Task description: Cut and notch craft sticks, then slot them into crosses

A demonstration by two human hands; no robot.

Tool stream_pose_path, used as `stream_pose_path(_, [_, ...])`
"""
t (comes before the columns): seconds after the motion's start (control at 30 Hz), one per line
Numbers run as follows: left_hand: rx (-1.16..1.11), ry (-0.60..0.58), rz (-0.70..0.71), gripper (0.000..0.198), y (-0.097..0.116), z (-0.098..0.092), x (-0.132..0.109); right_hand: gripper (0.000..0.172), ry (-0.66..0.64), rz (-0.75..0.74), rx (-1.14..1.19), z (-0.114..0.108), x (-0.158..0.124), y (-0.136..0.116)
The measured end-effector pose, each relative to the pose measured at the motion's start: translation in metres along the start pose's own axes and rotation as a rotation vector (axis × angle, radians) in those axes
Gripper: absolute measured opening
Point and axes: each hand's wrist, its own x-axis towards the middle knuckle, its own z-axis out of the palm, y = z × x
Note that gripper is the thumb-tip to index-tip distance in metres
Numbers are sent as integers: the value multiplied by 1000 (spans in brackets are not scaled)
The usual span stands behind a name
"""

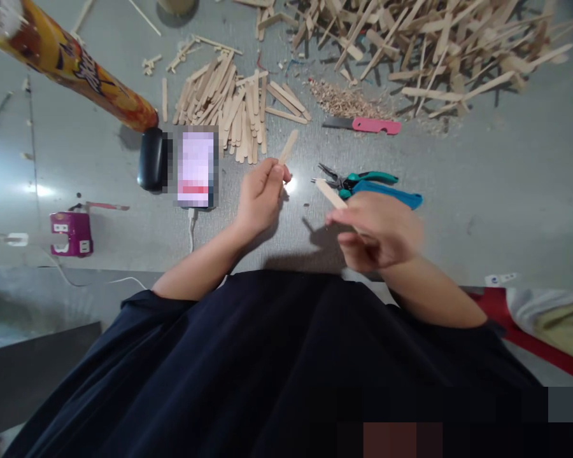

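My left hand grips a short flat wooden craft stick between thumb and fingers, its rounded end pointing up and away from me. A second craft stick is pinched in my right hand, which is slightly blurred; its far end sticks out toward the upper left. The two sticks are apart. Just beyond my right hand lie pliers with green handles and a blue tool, partly covered by the hand. Farther off rests a pink-handled cutter with a dark blade.
Craft sticks lie in a pile ahead, left of some wood shavings. A large heap of wooden sticks spreads at the back right. On the left are a phone with a cable, a black case, an orange tube and a purple socket box.
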Motion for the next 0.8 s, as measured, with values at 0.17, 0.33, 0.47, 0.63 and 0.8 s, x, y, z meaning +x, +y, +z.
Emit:
stream_pose_path(0.17, [-337, -103, -5, 61, 13, 8, -12, 27, 105, -183, 22, 24, 22, 10])
stream_pose_path(0.33, [-440, -156, -6, 51, 7, 14, -20, 23, 43, -31, 171, 43, 23, 21])
stream_pose_path(0.47, [-281, -90, 41, 56, 12, 11, -23, 26, -101, 55, 166, 34, 22, 17])
stream_pose_path(0.63, [-126, 38, 88, 56, 23, 7, -27, 25, -165, 59, -520, -30, 33, 3])
stream_pose_path(0.8, [-62, 100, 146, 52, 21, 9, -29, 32, -341, 356, -791, -87, 36, 4])
